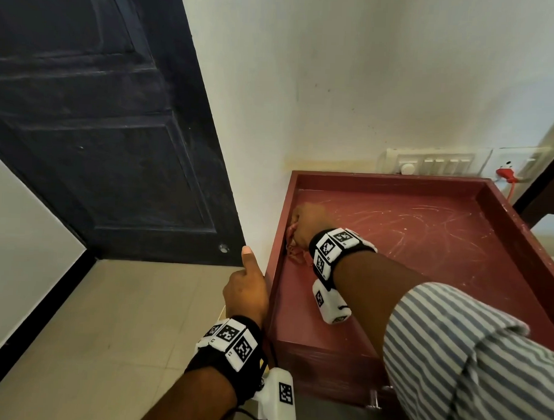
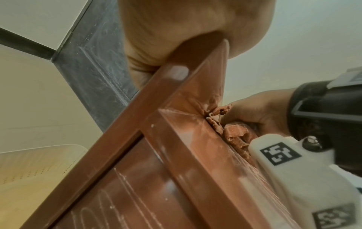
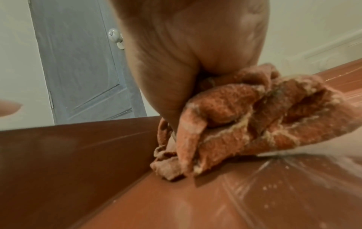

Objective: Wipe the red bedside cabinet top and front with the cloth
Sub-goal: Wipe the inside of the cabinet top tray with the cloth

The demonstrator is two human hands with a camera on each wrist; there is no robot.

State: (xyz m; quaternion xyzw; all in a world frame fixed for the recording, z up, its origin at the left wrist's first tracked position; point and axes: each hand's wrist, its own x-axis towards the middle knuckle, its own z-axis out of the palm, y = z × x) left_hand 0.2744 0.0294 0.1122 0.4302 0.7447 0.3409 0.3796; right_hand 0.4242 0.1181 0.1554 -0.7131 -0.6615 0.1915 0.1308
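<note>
The red bedside cabinet [image 1: 409,246] has a recessed top with a raised rim and pale scratch marks. My right hand [image 1: 306,223] grips a bunched reddish cloth [image 1: 294,251] and presses it on the top, against the inside of the left rim [image 1: 274,288]. The right wrist view shows the cloth [image 3: 245,116] crumpled under the palm, touching the top [image 3: 215,201] at the rim's foot. My left hand [image 1: 246,287] holds the left rim from outside, thumb pointing up. In the left wrist view that hand [image 2: 176,38] clasps the rim [image 2: 176,139], with the cloth [image 2: 235,136] beyond.
A dark panelled door [image 1: 99,125] stands left of the cabinet, with a white wall behind it. A switch panel [image 1: 434,163] and a red plug [image 1: 506,174] sit just above the back rim. Tiled floor [image 1: 108,329] lies to the left. A metal handle [image 1: 374,401] shows on the front.
</note>
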